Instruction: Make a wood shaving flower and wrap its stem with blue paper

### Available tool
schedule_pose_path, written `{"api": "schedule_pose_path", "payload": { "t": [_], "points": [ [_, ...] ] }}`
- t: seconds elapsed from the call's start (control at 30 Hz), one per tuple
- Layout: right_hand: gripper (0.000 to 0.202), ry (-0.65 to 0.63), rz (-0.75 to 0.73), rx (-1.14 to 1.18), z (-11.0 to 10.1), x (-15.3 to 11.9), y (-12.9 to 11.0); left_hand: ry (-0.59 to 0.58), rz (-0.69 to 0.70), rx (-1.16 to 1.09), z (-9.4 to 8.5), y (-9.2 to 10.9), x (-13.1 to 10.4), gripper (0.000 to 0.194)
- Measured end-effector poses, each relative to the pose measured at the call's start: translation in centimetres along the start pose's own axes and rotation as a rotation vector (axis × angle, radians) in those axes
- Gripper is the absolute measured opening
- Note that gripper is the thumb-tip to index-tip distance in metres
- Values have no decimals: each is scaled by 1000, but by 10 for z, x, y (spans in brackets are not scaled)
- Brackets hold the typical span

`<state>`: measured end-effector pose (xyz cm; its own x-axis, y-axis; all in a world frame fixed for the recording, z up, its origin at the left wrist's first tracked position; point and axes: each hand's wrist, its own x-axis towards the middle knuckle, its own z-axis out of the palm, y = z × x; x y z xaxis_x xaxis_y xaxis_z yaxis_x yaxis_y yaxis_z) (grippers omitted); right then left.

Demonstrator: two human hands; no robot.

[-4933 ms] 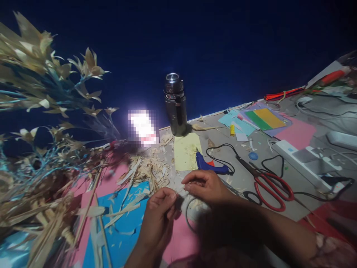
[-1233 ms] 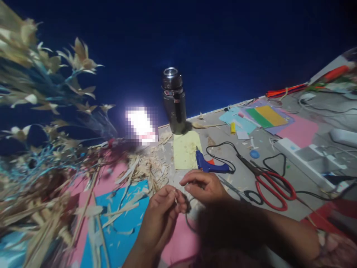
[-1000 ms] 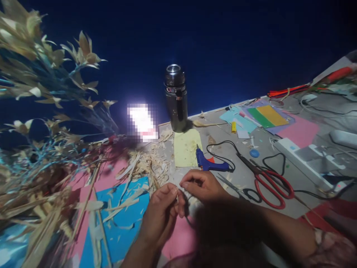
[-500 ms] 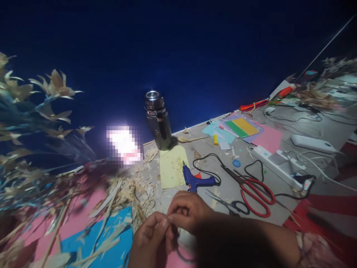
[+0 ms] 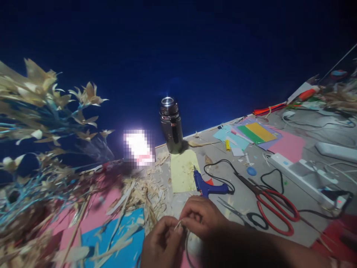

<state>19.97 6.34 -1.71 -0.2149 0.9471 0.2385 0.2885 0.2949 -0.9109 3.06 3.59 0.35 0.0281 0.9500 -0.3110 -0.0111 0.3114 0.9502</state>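
At the bottom centre, my left hand and my right hand meet, fingertips pinched together. Between them a thin pale strip shows, perhaps dried husk; the fingers hide most of it. Just beyond my right hand lies a blue glue gun with a red trigger, its nozzle over a yellow sheet. Small scissors with black handles and larger red-handled scissors lie to the right. A grey cable-like loop passes below my hands.
A dark flask stands at the table's far edge beside a bright pixelated patch. Dried-husk flowers on bluish stems rise at left. Husk scraps litter a blue sheet. A white power strip and coloured sheets are at right.
The view has shifted, so the table things appear farther right and slightly lower. My hands stay together in a pinch, and the pale strip between the fingertips shows more clearly.
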Motion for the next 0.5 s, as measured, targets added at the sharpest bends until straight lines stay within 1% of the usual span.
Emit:
{"api": "schedule_pose_path", "payload": {
  "t": [0.07,0.13,0.2,0.27,0.33,0.4,0.47,0.5],
  "points": [
    [5,-43,48,10,-3,0,-4,20,-2,-20,1,3,-2,36],
    [8,-101,137,44,-6,0,-8,18,-7,-90,3,4,-3,34],
    [13,-132,246,110,-9,0,-12,-7,-45,-161,3,5,-4,31],
    [17,-148,320,161,-11,1,-14,-44,-72,-173,2,6,-3,30],
    [17,-157,322,174,-11,1,-15,-60,-72,-145,1,7,-3,30],
    [12,-156,277,154,-11,1,-14,-74,-81,-137,-1,8,-2,30],
    [9,-149,269,150,-11,1,-13,-85,-113,-228,-1,10,0,29],
    [9,-135,299,168,-11,1,-13,-86,-132,-305,-1,10,1,27]
  ]
}}
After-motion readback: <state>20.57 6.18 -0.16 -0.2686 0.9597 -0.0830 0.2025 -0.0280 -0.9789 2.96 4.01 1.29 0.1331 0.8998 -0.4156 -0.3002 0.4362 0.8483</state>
